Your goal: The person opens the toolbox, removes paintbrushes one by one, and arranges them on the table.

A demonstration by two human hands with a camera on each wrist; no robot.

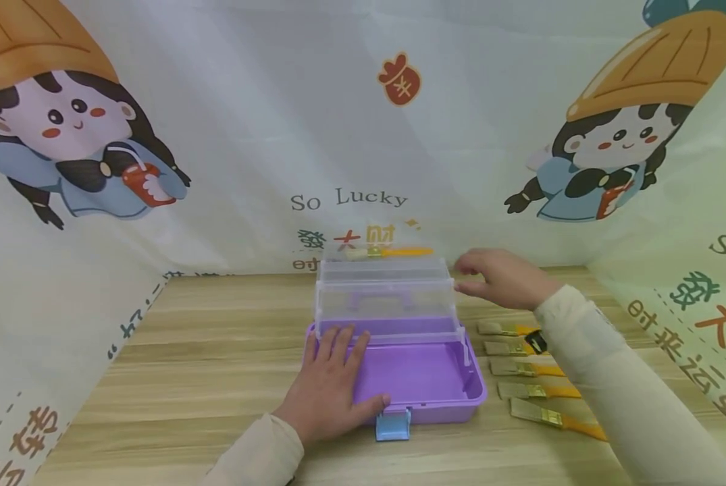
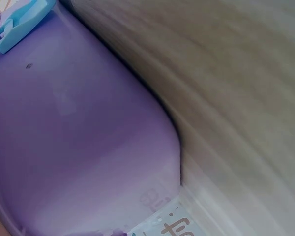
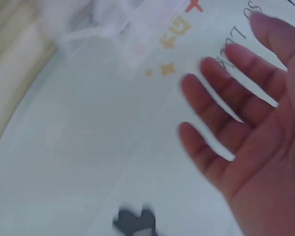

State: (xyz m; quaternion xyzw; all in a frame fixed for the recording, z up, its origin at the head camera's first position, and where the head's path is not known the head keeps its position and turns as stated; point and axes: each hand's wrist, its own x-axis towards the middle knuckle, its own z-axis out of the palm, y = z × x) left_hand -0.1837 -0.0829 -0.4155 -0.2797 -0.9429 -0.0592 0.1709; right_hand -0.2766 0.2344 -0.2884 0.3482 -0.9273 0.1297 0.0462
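A purple plastic box (image 1: pixel 420 378) stands on the table with its clear lid (image 1: pixel 393 300) raised at the back. On its front wall a blue latch (image 1: pixel 393 425) hangs down; this latch (image 2: pixel 24 24) also shows in the left wrist view. My left hand (image 1: pixel 332 385) rests over the box's left front part, fingers spread and thumb at the front rim. A paintbrush (image 1: pixel 399 252) with a yellow handle lies across the top of the clear plastic. Beside the lid's right edge is my right hand (image 1: pixel 502 277). Its fingers (image 3: pixel 211 98) are relaxed, with nothing in them.
Several yellow-handled paintbrushes (image 1: pixel 545 412) lie in a column right of the box, partly under the right forearm. The wooden table (image 1: pixel 204 358) meets a printed white cloth (image 1: pixel 265 121) at the back and sides.
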